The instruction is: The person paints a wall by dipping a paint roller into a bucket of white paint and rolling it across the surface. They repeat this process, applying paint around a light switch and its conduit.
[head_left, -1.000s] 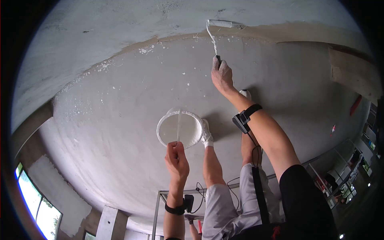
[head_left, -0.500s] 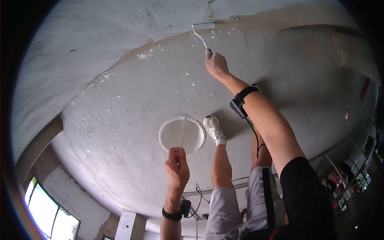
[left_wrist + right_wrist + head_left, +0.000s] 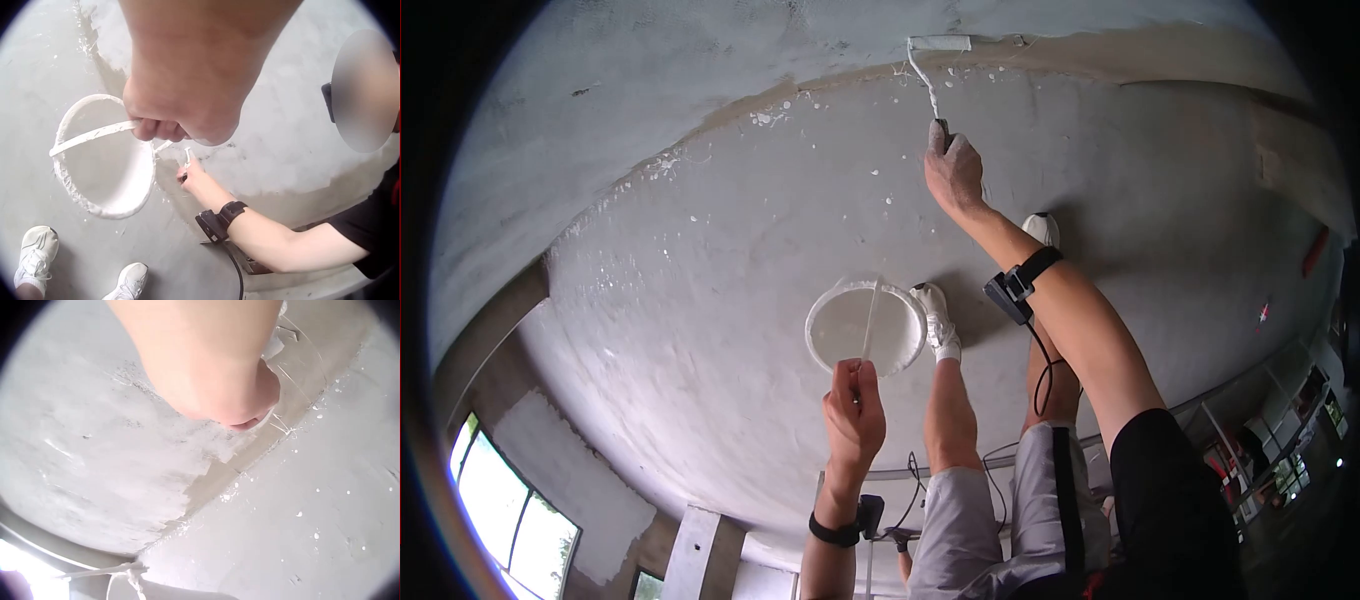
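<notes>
A paint roller (image 3: 941, 43) with a white-coated frame lies against the wall low down, just above where it meets the floor. My right hand (image 3: 954, 175) grips its dark handle. A white-rimmed bucket (image 3: 812, 345) of pale liquid hangs by its strap-like handle (image 3: 871, 322) from my left hand (image 3: 855, 415), whose fingers curl round that handle. The left wrist view shows the left hand (image 3: 184, 94) over the bucket (image 3: 62, 178) with the handle (image 3: 94, 134) in its fingers. In the right wrist view the right hand (image 3: 231, 387) hides most of the roller.
Grey floor (image 3: 730, 270) with white splatters surrounds the white shoes (image 3: 936, 310). The wall (image 3: 650, 70) has a bare brown strip along its base. Black cables (image 3: 915, 480) hang near the left wrist. Metal frames stand at the lower right, and a window (image 3: 510, 500) is at the lower left.
The roller and right hand moved left along the wall, then slightly right again. The left hand still holds the bucket, which sits a little further right in the head view.
</notes>
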